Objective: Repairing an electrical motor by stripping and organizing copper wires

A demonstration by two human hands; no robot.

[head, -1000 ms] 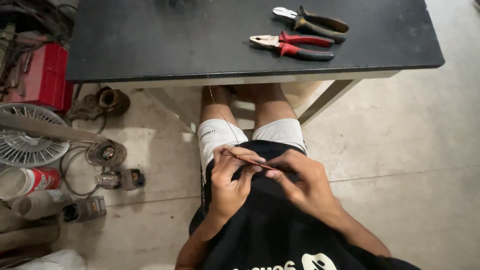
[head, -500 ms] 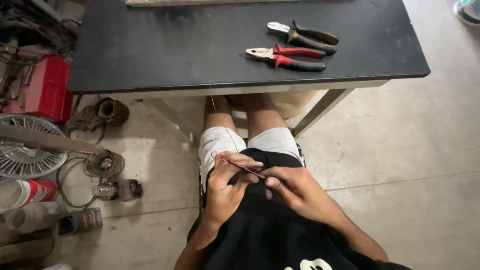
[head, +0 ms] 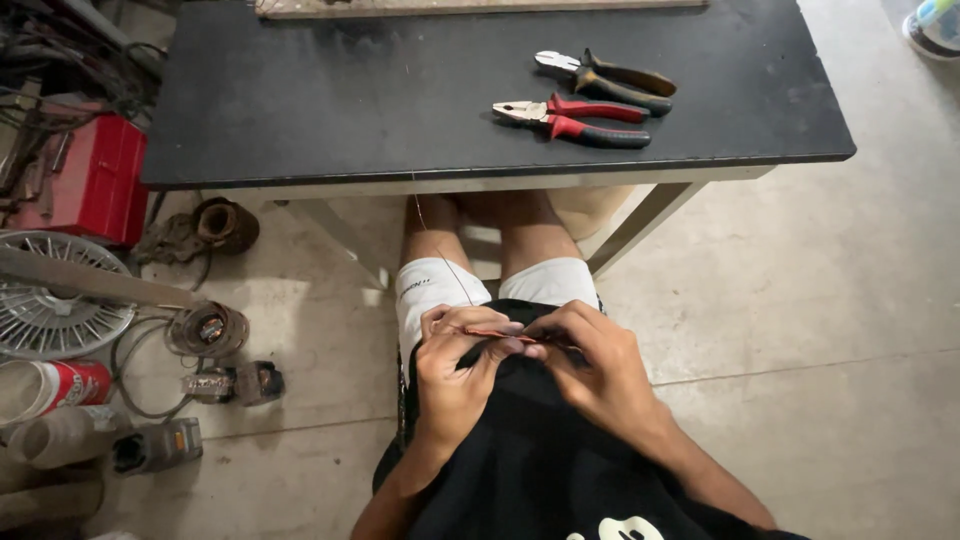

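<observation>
I sit on the floor with my legs under a low black table [head: 300,110]. My left hand [head: 455,365] and my right hand [head: 595,365] meet over my lap, both pinching a thin reddish copper wire [head: 500,334] that runs between the fingertips. A fine strand of the wire [head: 440,250] rises from my left hand toward the table's front edge. On the table's right part lie red-handled pliers [head: 575,118] and dark-handled cutters [head: 605,78], side by side, out of my hands' reach.
A red toolbox [head: 85,180], a fan grille [head: 55,295], wire coils and motor parts [head: 210,330], and a red and white can [head: 60,385] crowd the floor at left. A wooden board [head: 480,6] lies along the table's far edge. Bare concrete floor spreads right.
The view has shifted so that hands and table sit lower and more central. Both hands stay together on the wire, with fingers slightly reworked.
</observation>
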